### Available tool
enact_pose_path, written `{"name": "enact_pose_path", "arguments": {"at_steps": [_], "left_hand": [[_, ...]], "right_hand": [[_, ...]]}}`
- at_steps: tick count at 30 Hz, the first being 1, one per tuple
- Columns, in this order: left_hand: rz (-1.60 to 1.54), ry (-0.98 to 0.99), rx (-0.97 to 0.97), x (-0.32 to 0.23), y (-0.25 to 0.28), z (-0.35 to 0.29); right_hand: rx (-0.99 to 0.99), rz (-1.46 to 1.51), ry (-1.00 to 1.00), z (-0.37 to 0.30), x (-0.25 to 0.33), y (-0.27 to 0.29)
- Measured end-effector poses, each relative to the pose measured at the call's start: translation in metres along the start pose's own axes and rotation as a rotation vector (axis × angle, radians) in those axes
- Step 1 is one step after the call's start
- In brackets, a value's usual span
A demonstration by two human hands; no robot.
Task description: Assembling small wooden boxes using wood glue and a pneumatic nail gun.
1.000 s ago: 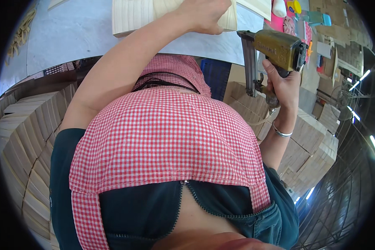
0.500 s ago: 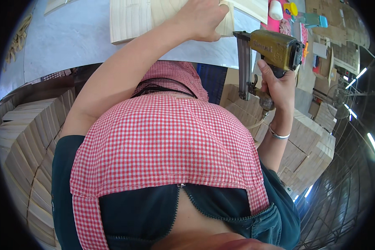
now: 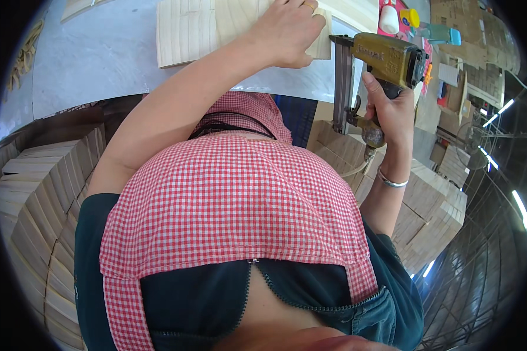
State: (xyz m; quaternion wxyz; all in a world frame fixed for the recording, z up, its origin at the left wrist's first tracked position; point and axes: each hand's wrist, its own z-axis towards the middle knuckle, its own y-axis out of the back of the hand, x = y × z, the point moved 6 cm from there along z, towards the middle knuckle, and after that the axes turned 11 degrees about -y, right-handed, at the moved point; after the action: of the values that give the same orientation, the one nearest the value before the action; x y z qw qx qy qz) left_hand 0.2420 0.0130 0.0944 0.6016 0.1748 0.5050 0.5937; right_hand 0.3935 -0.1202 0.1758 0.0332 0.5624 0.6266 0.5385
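Observation:
Pale wooden boards (image 3: 187, 32) lie on the light grey tabletop at the top of the view. My left hand (image 3: 290, 35), with a ring on one finger, rests over their right end. Its fingers are bent and grip the wood, though the fingertips are partly hidden. To the right, my right hand (image 3: 391, 114) is wrapped round the handle of a brass-coloured pneumatic nail gun (image 3: 386, 57). The gun's nose is beside the boards' right end, and its long magazine points down toward me. A hose joins the gun at its lower end.
Behind the gun stand a white bottle (image 3: 389, 20) and a yellow tub (image 3: 410, 16). Stacked wooden pieces rise at left (image 3: 38, 199) and at right (image 3: 418, 205), below table height. The table's near edge (image 3: 99, 103) curves in front of my apron.
The boards and my left hand have shifted slightly toward me. In my right hand, the nail gun has moved a little farther up the view.

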Motion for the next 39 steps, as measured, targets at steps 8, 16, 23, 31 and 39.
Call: {"name": "enact_pose_path", "arguments": {"at_steps": [8,16,23,31,39], "left_hand": [[0.018,0.018,0.049,-0.002,0.003,0.001],[0.011,0.005,0.06,-0.001,0.004,0.001],[0.027,-0.006,-0.061,0.002,-0.012,-0.003],[0.064,0.079,-0.042,0.004,-0.019,-0.005],[0.049,0.076,-0.05,0.005,-0.02,-0.004]], "right_hand": [[0.017,0.021,-0.029,-0.003,0.005,-0.004],[-0.017,0.109,-0.052,-0.008,-0.002,-0.011],[-0.034,0.102,-0.083,-0.006,0.004,-0.01],[-0.021,0.028,-0.004,0.004,0.026,0.0],[0.001,-0.125,0.061,0.034,0.056,-0.005]]}}
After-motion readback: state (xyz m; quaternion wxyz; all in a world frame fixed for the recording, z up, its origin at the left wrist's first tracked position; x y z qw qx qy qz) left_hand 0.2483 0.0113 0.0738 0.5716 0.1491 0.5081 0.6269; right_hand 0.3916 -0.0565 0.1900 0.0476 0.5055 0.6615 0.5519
